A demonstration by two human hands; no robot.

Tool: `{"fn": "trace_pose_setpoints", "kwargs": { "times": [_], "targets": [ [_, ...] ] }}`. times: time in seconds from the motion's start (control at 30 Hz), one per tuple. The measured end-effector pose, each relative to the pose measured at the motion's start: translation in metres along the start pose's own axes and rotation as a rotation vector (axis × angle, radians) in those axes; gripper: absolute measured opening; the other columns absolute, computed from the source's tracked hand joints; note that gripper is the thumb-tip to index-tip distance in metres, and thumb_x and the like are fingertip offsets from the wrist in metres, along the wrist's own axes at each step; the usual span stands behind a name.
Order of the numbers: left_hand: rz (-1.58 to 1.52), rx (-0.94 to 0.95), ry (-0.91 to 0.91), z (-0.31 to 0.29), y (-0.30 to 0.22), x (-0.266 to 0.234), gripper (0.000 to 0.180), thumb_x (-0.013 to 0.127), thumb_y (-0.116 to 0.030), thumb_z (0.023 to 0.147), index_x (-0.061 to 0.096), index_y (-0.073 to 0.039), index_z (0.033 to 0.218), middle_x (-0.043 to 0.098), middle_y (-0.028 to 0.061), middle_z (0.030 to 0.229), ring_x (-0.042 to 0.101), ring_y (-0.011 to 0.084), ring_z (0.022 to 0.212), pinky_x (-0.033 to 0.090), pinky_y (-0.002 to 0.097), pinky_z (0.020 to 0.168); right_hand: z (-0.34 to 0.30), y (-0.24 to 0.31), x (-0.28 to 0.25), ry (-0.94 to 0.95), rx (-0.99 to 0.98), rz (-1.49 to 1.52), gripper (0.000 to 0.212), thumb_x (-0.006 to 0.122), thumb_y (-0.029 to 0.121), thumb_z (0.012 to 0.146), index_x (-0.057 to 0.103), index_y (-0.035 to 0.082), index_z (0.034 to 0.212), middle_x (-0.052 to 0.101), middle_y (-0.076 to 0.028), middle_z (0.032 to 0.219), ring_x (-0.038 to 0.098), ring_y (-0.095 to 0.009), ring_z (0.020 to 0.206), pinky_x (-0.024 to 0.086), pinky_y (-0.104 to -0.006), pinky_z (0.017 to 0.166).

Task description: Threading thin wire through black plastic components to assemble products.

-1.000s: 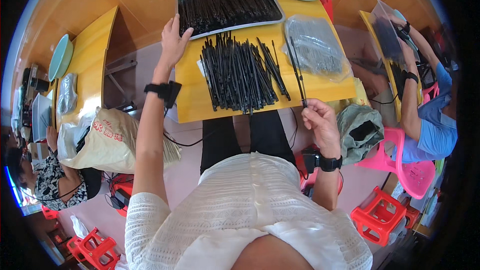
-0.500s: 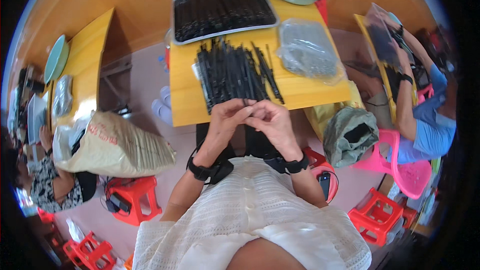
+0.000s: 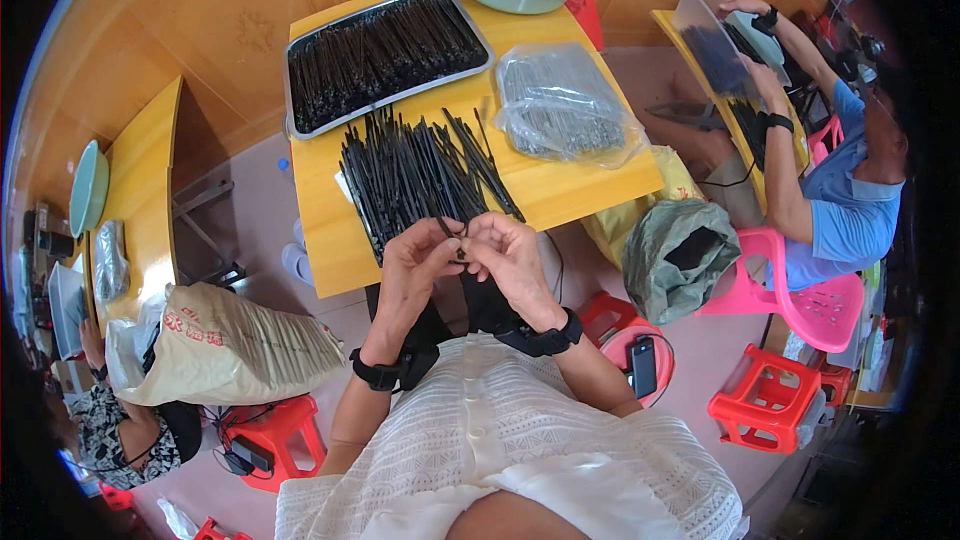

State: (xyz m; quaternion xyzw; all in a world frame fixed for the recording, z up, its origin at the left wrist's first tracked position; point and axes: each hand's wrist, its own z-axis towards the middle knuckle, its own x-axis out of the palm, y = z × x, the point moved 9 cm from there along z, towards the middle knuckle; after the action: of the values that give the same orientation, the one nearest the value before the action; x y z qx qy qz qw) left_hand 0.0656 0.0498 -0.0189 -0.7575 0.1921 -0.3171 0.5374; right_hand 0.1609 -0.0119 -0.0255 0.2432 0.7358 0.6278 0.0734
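Left hand [image 3: 415, 265] and right hand [image 3: 510, 252]: both pinching a small black piece [image 3: 461, 254] — perhaps a stick's end, mostly hidden | place: by the yellow table [image 3: 585, 192], near edge, below the stick pile [image 3: 415, 175] | handling: probably light, stiff, smooth — pinch close to the end

The yellow bench [image 3: 590, 180] looks smooth and faintly glossy, like varnished wood. The black strips [image 3: 405, 175] resemble satiny plastic. At eleven o'clock, the tray [image 3: 440, 83] has a shiny metal rim; at one, the bag [image 3: 570, 105] is clear plastic (thin, crinkled, glinting).
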Motion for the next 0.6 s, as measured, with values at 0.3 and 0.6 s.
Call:
{"fn": "trace_pose_setpoints", "kwargs": {
  "times": [0.3, 0.6],
  "targets": [
    [-0.007, 0.046, -0.013, -0.001, -0.009, -0.013, 0.013, 0.057, -0.002, 0.079, 0.053, -0.001, 0.092, 0.06, 0.0078, 0.084, 0.06, 0.0152, 0.076, 0.051, 0.0257, 0.068, 0.03, 0.05, -0.064, -0.267, -0.233, -0.357, 0.015, 0.056, 0.013, 0.081, 0.061, -0.002, 0.083, 0.057, -0.005, 0.062, 0.053, -0.01, 0.054, 0.043, -0.0232, 0.05],
    [-0.036, 0.058, -0.077, -0.008, -0.016, -0.02, 0.01, 0.056, -0.002, 0.08, 0.053, -0.003, 0.089, 0.058, 0.0057, 0.083, 0.06, 0.0141, 0.073, 0.05, 0.0254, 0.068, 0.114, 0.076, -0.127, -0.587, -0.303, -1.411, 0.016, 0.059, 0.012, 0.069, 0.063, -0.001, 0.078, 0.061, -0.022, 0.08, 0.061, -0.036, 0.073, 0.049, -0.0414, 0.066]
  ]
}}
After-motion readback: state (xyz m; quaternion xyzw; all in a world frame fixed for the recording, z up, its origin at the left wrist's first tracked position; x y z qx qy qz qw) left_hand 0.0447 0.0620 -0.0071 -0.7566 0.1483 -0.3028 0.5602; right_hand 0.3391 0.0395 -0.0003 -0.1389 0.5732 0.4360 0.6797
